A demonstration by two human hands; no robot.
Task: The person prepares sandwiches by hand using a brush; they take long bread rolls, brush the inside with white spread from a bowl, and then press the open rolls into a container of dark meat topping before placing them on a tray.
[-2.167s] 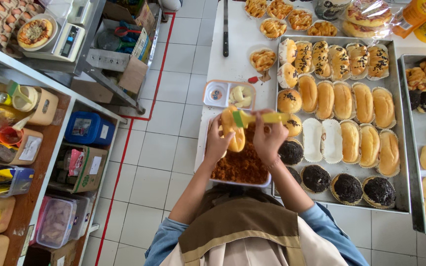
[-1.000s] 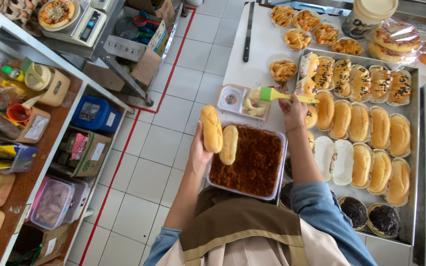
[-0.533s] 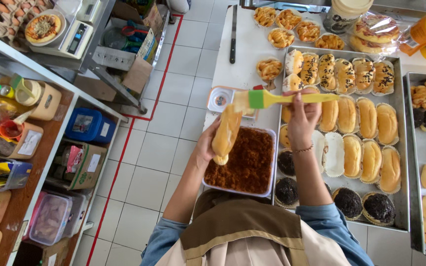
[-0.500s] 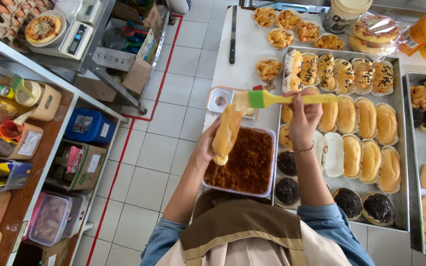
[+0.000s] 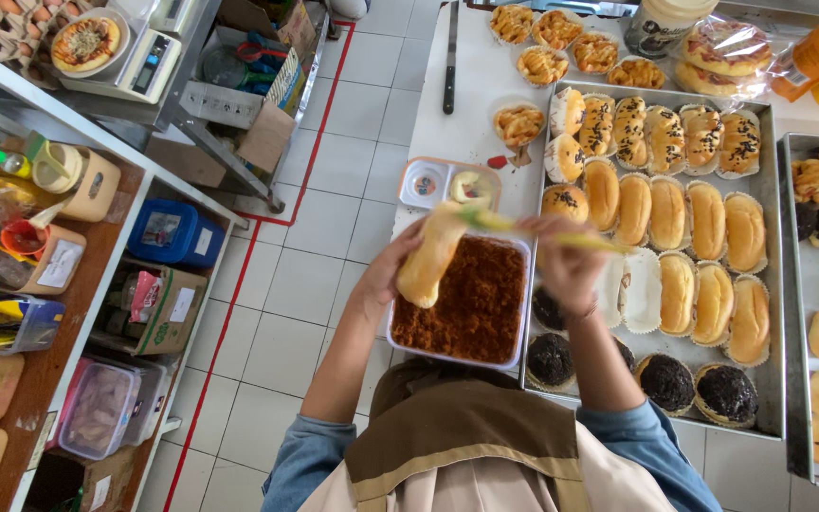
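Her left hand (image 5: 386, 275) grips a long bread roll (image 5: 431, 254), tilted above the tub of brown crumb topping (image 5: 471, 299); the right hand (image 5: 566, 261) pinches a yellow pastry brush (image 5: 523, 228) against the roll's upper end. A loose grip could drop the roll into the crumbs — or onto the floor beside the table.

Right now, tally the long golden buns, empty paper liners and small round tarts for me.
Long golden buns in the tray: 8
Long bun held in the left hand: 1
Empty white paper liners: 2
Small round tarts on the white table: 6
Total: 17
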